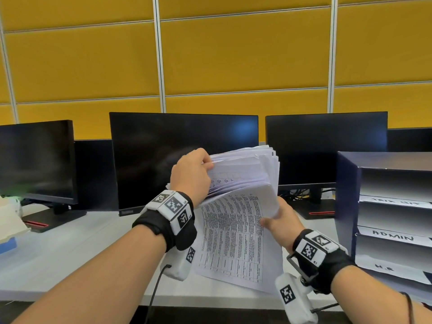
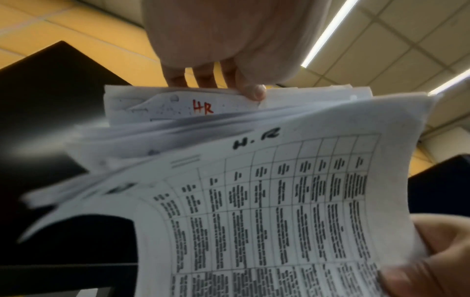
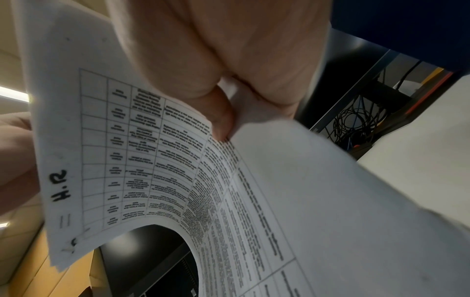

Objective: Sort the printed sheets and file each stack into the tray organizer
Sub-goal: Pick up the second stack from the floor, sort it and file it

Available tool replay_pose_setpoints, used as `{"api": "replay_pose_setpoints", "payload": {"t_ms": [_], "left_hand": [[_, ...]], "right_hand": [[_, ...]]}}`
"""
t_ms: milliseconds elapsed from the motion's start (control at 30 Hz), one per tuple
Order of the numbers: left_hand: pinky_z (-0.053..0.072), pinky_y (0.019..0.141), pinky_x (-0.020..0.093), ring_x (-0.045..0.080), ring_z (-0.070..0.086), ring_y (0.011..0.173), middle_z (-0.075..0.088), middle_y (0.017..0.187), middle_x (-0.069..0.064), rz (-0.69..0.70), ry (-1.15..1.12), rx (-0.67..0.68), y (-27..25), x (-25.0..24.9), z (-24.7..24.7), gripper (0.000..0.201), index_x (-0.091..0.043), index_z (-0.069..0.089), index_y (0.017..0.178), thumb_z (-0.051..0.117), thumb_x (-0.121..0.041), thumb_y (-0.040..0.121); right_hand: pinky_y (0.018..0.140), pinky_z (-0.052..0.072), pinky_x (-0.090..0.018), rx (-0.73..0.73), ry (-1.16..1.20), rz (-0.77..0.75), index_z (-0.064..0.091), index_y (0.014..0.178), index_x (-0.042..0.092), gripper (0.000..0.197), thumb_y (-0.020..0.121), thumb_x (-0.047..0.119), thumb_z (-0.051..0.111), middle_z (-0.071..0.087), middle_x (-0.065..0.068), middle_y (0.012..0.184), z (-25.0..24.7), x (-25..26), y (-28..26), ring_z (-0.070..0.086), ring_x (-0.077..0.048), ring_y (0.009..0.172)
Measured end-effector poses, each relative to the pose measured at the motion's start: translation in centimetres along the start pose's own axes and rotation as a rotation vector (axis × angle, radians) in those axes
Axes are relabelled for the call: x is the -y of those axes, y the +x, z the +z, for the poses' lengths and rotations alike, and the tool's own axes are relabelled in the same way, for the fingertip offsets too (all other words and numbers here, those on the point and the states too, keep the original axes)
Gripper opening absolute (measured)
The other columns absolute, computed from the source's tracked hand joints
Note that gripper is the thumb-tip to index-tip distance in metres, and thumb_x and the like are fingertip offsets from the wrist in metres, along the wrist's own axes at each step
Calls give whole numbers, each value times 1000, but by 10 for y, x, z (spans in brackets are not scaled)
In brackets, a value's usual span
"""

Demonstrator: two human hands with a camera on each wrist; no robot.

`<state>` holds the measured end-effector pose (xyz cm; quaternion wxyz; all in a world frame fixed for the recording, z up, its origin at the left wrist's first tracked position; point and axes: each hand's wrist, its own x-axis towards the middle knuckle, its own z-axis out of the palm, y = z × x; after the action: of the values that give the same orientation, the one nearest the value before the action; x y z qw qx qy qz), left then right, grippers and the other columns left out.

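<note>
A thick stack of printed sheets is held up in front of the middle monitor. My left hand grips its left edge, fingers curled over the fanned pages. My right hand pinches the right edge of a printed table sheet that hangs down from the stack. That sheet is marked "H.R" in black, and a sheet deeper in the stack shows "HR" in red. In the right wrist view the thumb presses on the table sheet. A dark blue tray organizer stands at the right.
Three dark monitors line the back of the white desk before a yellow partition. The organizer's shelves carry handwritten labels, among them "ADMIN" and "H.R". A white and blue object lies at the far left.
</note>
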<state>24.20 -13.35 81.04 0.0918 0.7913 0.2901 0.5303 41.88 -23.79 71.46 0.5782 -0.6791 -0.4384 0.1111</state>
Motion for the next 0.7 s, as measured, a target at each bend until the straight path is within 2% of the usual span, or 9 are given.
{"api": "replay_pose_setpoints", "payload": {"t_ms": [67, 133, 267, 367, 433, 500, 600, 700], "left_hand": [[46, 82, 47, 23, 53, 88, 54, 87, -5, 117, 42, -47, -2, 5, 1, 16, -16, 59, 77, 59, -6, 89], [45, 82, 46, 21, 51, 87, 53, 86, -8, 187, 48, -33, -4, 9, 0, 15, -19, 59, 76, 62, -7, 86], [44, 85, 43, 18, 51, 91, 56, 87, -13, 239, 134, -10, -7, 10, 0, 5, -22, 64, 85, 69, -22, 85], [45, 86, 43, 16, 51, 91, 55, 86, -15, 227, 105, -2, -4, 10, 1, 10, -27, 63, 78, 71, -24, 84], [45, 88, 43, 15, 52, 91, 53, 85, -17, 214, 48, 28, -3, 11, 0, 20, -28, 61, 69, 73, -19, 81], [46, 89, 43, 16, 56, 92, 56, 85, -18, 229, -36, 59, -4, 14, -1, 21, -21, 63, 65, 75, -9, 77], [47, 93, 39, 16, 58, 97, 61, 88, -16, 237, -91, 97, -8, 20, -3, 15, -11, 67, 69, 73, 0, 77], [50, 84, 37, 19, 57, 88, 63, 87, -4, 174, -61, 120, -11, 24, -4, 14, -15, 66, 74, 69, -5, 82]], "right_hand": [[79, 48, -26, -3, 5, 0, 50, 118, 13, 43, 83, -7, 62, 62, -3, 107, 0, 0, 0, 59, -19, 102], [78, 48, -27, -1, 25, 16, 48, 117, 14, 42, 83, -9, 60, 62, -2, 107, 0, 2, -1, 59, -20, 101], [79, 48, -29, 5, 60, 31, 46, 116, 18, 43, 85, -11, 56, 61, -1, 104, 0, 5, -3, 59, -19, 96], [81, 49, -30, 7, 78, 33, 47, 119, 16, 45, 85, -12, 56, 62, -4, 108, 0, 5, -4, 60, -20, 98], [84, 49, -32, 10, 81, 40, 46, 122, 15, 46, 85, -11, 56, 61, -4, 111, 0, 5, -4, 59, -21, 101], [84, 48, -32, 1, 70, 41, 46, 121, 15, 45, 85, -10, 57, 60, -3, 110, -1, 4, -3, 58, -20, 102], [85, 49, -35, -27, 46, 39, 47, 114, 16, 42, 83, -10, 59, 60, -3, 103, -1, 2, -2, 59, -23, 102], [84, 50, -35, -40, 34, 38, 47, 111, 17, 42, 82, -10, 60, 61, -5, 103, 0, 2, -2, 59, -25, 102]]}}
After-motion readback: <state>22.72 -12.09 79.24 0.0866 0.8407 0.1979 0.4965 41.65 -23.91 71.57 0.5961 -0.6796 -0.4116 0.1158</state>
